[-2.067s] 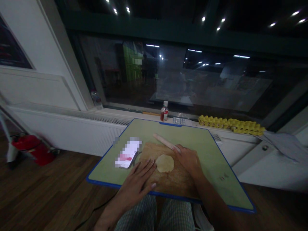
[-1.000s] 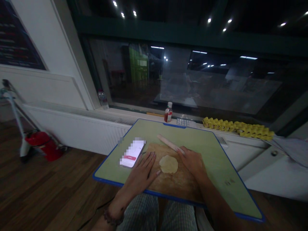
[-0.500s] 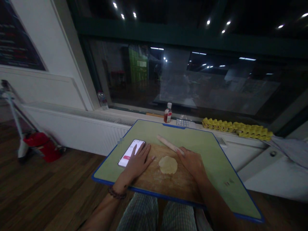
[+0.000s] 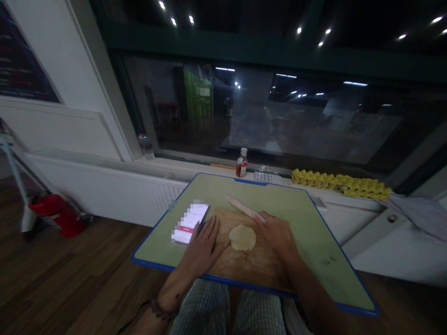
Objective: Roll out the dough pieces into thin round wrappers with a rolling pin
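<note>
A flat, roundish sheet of dough point(image 4: 242, 237) lies on a floured wooden board point(image 4: 258, 270). My left hand point(image 4: 200, 246) rests flat at the board's left edge, fingers extended, with the thumb tip at the dough's left rim. Just left of its fingers is a phone point(image 4: 191, 222) with a lit screen. My right hand point(image 4: 277, 232) is wrapped round the near end of a slim wooden rolling pin point(image 4: 240, 205). The pin slants up and left across the board's far right corner, behind the dough and apart from it.
The board sits on a green, blue-edged tabletop point(image 4: 314, 246) over my lap. Along the window ledge stand a small bottle of red liquid point(image 4: 241, 163), a white keypad-like object point(image 4: 263, 177), yellow egg cartons point(image 4: 338, 183) and a clear bottle point(image 4: 145, 145). A red bucket-like object point(image 4: 57, 214) is on the floor.
My left hand has moved slightly right, off the phone, and its thumb now reaches the dough's edge. The right hand and rolling pin stay about where they were.
</note>
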The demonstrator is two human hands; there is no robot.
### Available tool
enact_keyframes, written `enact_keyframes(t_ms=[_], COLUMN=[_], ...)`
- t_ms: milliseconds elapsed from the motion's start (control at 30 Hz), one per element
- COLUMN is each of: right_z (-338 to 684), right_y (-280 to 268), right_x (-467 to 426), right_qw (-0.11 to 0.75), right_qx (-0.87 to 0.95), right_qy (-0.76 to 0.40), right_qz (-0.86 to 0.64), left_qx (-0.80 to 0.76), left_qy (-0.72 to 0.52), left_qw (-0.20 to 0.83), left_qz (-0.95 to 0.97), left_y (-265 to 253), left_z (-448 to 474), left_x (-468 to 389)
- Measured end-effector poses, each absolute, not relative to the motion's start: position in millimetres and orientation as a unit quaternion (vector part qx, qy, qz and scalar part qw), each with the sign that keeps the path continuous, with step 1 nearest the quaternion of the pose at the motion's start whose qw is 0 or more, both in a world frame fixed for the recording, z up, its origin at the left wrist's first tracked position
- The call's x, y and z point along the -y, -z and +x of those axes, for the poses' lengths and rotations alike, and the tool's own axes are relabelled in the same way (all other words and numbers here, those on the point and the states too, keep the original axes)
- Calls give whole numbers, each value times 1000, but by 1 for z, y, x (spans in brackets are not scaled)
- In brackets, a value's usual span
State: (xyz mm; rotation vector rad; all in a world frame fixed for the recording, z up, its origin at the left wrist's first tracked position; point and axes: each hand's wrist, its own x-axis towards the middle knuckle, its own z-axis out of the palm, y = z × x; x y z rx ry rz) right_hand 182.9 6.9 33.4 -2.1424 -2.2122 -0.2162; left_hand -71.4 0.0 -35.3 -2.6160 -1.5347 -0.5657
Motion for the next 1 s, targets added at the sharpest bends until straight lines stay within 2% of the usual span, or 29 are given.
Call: enact_keyframes(t_ms=[333,567,767,867,1000], right_z=[184,185,191,192,188], right_y=[-31,-35,-34,-30,-25], right_x=[-9,-9,-10,-2,19], right_qw=[47,60,89,86,64], right_qx=[720,724,724,745,767], right_qy=[57,34,14,17,54], right_qz=[-690,-686,-683,-661,-637], left_qx=[529,372,372,359,395], left_qy=[180,159,160,180,247], left_qw=[20,-77,-103,-110,-70], left_qz=[-829,-911,-909,-909,-882], left_y=[20,5,9,0,-25], left_z=[-64,-39,-28,-33,-37], left_x=[-6,23,34,32,21])
